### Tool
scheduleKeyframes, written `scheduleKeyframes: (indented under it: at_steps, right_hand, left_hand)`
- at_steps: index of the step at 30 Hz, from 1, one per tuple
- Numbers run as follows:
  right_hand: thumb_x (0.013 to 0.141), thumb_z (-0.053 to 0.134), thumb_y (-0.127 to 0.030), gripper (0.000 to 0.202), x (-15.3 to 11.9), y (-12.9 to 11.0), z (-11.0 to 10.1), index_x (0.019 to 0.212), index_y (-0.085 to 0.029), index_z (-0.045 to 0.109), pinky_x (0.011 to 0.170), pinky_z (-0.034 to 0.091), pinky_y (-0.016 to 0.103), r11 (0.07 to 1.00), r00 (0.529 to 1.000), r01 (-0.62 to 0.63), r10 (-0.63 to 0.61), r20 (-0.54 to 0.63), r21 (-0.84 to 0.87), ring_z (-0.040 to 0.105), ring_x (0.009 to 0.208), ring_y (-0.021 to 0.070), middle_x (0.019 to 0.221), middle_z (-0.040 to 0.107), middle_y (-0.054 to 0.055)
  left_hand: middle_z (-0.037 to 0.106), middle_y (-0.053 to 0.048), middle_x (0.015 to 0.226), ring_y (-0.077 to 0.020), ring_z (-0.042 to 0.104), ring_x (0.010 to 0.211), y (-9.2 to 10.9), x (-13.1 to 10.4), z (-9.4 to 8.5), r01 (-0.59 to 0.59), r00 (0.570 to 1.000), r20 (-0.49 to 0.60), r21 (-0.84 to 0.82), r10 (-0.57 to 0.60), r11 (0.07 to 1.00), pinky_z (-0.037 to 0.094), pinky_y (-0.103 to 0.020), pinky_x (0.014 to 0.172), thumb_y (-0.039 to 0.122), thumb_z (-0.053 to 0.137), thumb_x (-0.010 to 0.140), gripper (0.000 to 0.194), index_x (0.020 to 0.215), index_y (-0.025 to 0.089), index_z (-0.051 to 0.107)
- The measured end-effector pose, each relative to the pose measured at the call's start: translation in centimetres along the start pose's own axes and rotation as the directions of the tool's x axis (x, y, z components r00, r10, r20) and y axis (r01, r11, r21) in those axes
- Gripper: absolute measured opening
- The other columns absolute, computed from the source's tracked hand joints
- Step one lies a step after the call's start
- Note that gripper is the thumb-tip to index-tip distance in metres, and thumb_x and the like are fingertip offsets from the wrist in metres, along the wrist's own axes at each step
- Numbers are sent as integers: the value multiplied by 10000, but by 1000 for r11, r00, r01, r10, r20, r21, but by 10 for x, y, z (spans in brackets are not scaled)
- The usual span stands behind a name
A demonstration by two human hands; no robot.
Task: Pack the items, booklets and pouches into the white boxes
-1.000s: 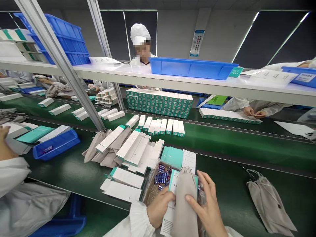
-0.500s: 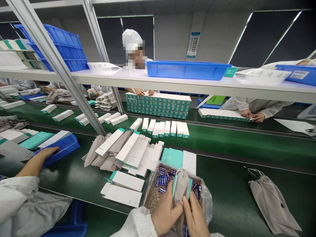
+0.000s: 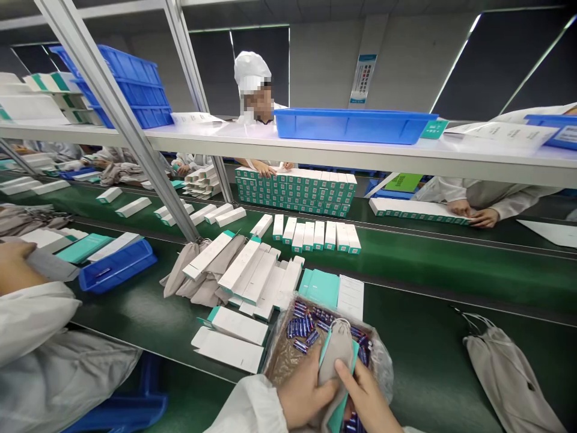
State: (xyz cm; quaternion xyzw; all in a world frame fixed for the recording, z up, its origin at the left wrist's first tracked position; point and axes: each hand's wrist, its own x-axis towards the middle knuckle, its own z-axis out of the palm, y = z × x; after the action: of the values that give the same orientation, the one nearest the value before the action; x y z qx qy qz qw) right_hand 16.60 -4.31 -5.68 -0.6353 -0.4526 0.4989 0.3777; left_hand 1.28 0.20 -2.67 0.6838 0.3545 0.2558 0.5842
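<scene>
My left hand [image 3: 304, 385] is wrapped round a grey drawstring pouch [image 3: 336, 352] and a teal folded leaflet or card [image 3: 339, 412] that lies behind it. From the other side my right hand [image 3: 368, 391] grips the same two things, its thumb pressed on the pouch's front. The pouch's corded end points away from me. Beneath my hands stands an open box [image 3: 282, 361] lined with clear plastic, holding many blue batteries [image 3: 300, 328]. My hands and the pouch hide part of the batteries.
White cartons [image 3: 252, 279] and grey pouches [image 3: 180, 264] lie left of the box, teal leaflets [image 3: 320, 287] behind it. Another pouch [image 3: 509, 367] lies right. A co-worker's hand [image 3: 15, 258] is at left, near a blue tray [image 3: 118, 264]. A shelf [image 3: 315, 147] crosses above.
The pouch has tilted in my hands and more of the teal piece shows below it. The co-worker's hand at left has moved off the blue tray. The view has shifted slightly left.
</scene>
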Motion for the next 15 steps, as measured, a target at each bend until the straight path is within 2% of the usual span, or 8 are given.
scheduleKeyframes:
  at_steps: [2, 4, 5, 6, 8, 11, 13, 15]
  right_hand:
    - [777, 457, -675, 618, 4, 10, 5, 1149, -207, 612, 783, 545, 436, 995, 990, 68, -77, -119, -73, 671, 863, 318, 833, 712, 94]
    - [735, 489, -696, 634, 10, 18, 12, 1093, -196, 644, 1036, 382, 486, 990, 971, 103, -121, -208, -96, 513, 1188, 358, 1120, 665, 133]
    - [725, 495, -700, 653, 13, 20, 16, 1095, -181, 642, 1087, 308, 498, 990, 968, 105, -123, -217, -93, 435, 1264, 362, 1220, 616, 142]
    - [730, 487, -700, 677, 15, 21, 19, 1120, -164, 627, 1109, 269, 501, 991, 966, 105, -122, -226, -87, 391, 1300, 356, 1282, 573, 147]
    - [760, 448, -691, 733, 20, 20, 23, 1227, -135, 549, 1115, 273, 475, 994, 971, 93, -102, -216, -51, 375, 1318, 323, 1337, 527, 146]
    - [783, 424, -675, 781, 23, 14, 20, 1332, -119, 446, 1091, 332, 419, 997, 980, 73, -72, -187, 0, 408, 1303, 292, 1327, 541, 140]
    - [761, 468, -666, 750, 22, 14, 13, 1308, -152, 491, 1056, 379, 420, 997, 978, 75, -76, -193, -12, 443, 1273, 310, 1277, 587, 127]
    - [718, 526, -662, 684, 19, 17, 4, 1226, -208, 583, 1004, 431, 436, 996, 978, 80, -86, -191, -39, 490, 1225, 339, 1196, 642, 112]
  left_hand:
    - [517, -178, 1338, -299, 519, 1182, 4, 4, 4, 57, 997, -63, 136, -48, 989, 374, -405, 1024, 358, 477, 865, 602, 1402, 126, 336]
    - [542, -223, 1285, -334, 551, 1136, 8, 10, 7, 141, 987, -114, 248, -116, 958, 411, -428, 969, 349, 425, 880, 583, 1390, 78, 343]
    - [538, -243, 1277, -357, 548, 1135, 10, 13, 9, 181, 980, -138, 303, -145, 935, 415, -447, 954, 328, 409, 880, 569, 1378, 57, 359]
    - [525, -258, 1282, -378, 533, 1149, 11, 15, 12, 215, 972, -164, 356, -166, 909, 406, -469, 956, 298, 392, 880, 550, 1366, 41, 378]
    - [487, -272, 1318, -398, 472, 1216, 9, 17, 17, 243, 964, -204, 432, -168, 869, 361, -500, 997, 239, 352, 883, 522, 1358, 29, 398]
    - [391, -272, 1409, -370, 361, 1320, 2, 13, 22, 190, 974, -197, 452, -110, 872, 280, -486, 1082, 199, 344, 880, 561, 1409, 19, 307]
    - [338, -248, 1454, -343, 345, 1338, 0, 12, 13, 66, 997, -70, 423, -40, 904, 295, -434, 1098, 226, 470, 835, 670, 1436, 37, 241]
    - [433, -188, 1414, -313, 449, 1271, 3, 15, -10, -63, 997, 75, 409, 35, 910, 376, -365, 1054, 264, 617, 755, 732, 1411, 111, 332]
